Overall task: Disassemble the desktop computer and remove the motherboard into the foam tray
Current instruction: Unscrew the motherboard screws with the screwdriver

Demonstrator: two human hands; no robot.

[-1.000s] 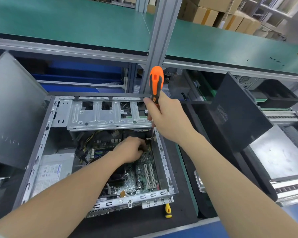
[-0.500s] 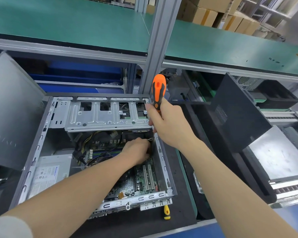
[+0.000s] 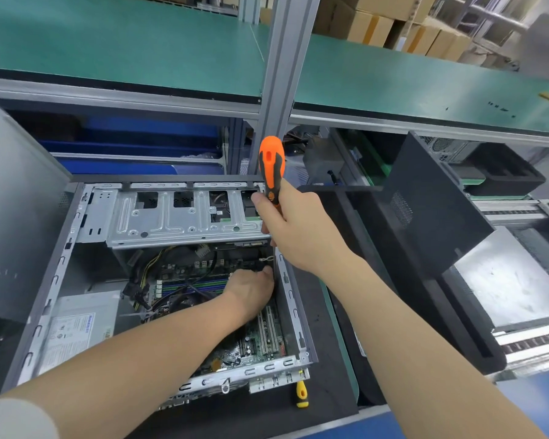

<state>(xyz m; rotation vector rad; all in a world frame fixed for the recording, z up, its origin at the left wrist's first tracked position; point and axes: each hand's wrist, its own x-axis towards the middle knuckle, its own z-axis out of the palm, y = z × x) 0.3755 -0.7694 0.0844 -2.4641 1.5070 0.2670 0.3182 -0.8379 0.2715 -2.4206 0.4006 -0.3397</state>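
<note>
Two hands in shot, and a fair bit I can't make out. My left hand (image 3: 251,289) is down inside the computer case (image 3: 293,312), at the far right corner of the motherboard (image 3: 260,340). Its fingertips are buried in the black cables (image 3: 200,289) under the drive cage (image 3: 178,217), so I honestly can't tell if it's pinching something or only touching. My right hand (image 3: 292,229) is wrapped tight round the orange screwdriver (image 3: 271,166), handle pointing up, just above the case's far right corner; the shaft and tip are completely hidden behind the hand.

The motherboard sits flat in the case bottom, and my left forearm covers most of it. I only see the slots near the front edge and some of the board near the cables. A power supply (image 3: 76,331) with a white label lies in the case's left side. Outside, a yellow-handled tool (image 3: 301,394) pokes out from under the front rim, half hidden. What looks like a black foam tray (image 3: 476,350) sits just right of the case, with a dark side panel (image 3: 425,198) standing over it.
</note>
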